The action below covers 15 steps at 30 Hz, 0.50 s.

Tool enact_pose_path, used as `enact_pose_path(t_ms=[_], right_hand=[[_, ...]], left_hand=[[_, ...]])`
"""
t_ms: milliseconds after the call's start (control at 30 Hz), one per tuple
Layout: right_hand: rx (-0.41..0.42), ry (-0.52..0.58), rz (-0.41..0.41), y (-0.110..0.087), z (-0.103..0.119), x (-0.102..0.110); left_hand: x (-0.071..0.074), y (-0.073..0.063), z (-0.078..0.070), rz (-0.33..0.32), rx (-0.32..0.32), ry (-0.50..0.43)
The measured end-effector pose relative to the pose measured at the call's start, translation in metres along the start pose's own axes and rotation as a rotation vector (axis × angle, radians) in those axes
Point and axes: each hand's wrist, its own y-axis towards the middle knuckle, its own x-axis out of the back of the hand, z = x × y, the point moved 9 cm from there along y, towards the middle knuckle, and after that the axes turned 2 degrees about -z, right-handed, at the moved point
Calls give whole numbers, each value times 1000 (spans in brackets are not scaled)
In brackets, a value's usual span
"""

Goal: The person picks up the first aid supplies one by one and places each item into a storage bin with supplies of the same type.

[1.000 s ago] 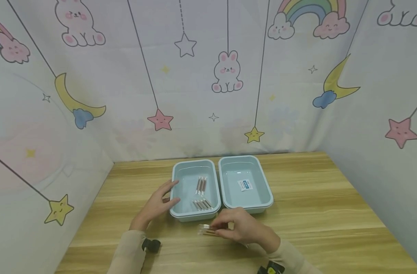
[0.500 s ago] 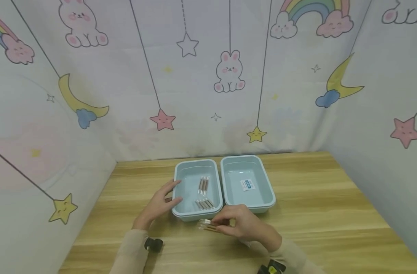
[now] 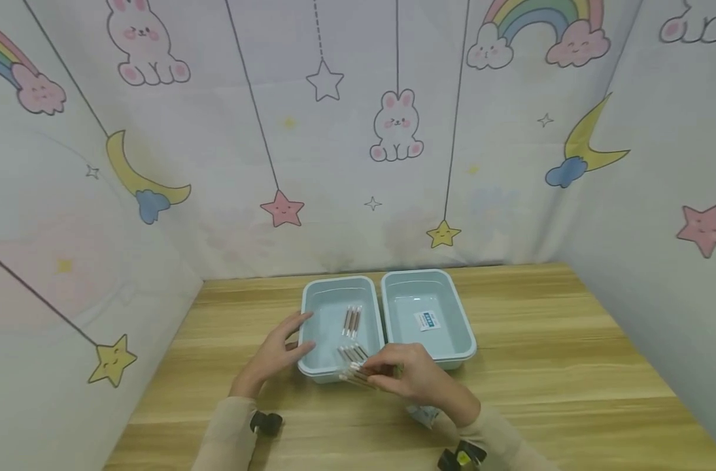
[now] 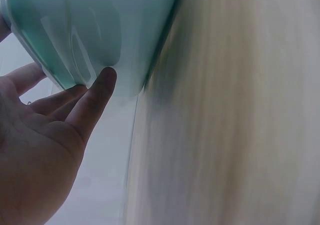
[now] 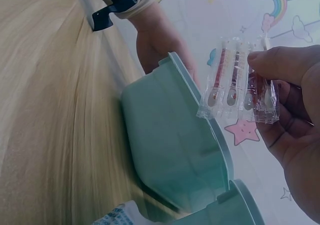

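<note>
My right hand (image 3: 416,376) pinches a strip of iodine cotton swabs (image 5: 235,80) between thumb and fingers. In clear wrappers, they have brown-red sticks and pale tips. The strip is over the front rim of the left pale-blue plastic tray (image 3: 324,327). Inside that tray lie two more groups of wrapped swabs, one standing lengthwise (image 3: 352,320) and one near the front (image 3: 352,354). My left hand (image 3: 275,353) holds the tray's left side, with fingertips over the rim and other fingers against the outer wall (image 4: 100,15).
A second pale-blue tray (image 3: 401,333) stands right beside the first, holding a white packet with a blue label (image 3: 427,320). Another white packet with blue print (image 3: 424,415) lies on the wooden table (image 3: 546,366) under my right wrist. A printed curtain (image 3: 334,163) encloses the back and sides.
My right hand has lifted the swab strip up and away from me, from the table in front to over the left tray's front rim. My left hand stays at the tray.
</note>
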Motion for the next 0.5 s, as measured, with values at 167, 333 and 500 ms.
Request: enact_pose_path(t_ms=[167, 333, 500], right_hand=[[-34, 1, -7, 3, -3, 1], [-38, -1, -19, 3, -4, 2], [-66, 2, -25, 2, -7, 3]], left_hand=[[-2, 6, 24, -17, 11, 11], [-1, 6, 26, -19, 22, 16], [-2, 6, 26, -16, 16, 24]])
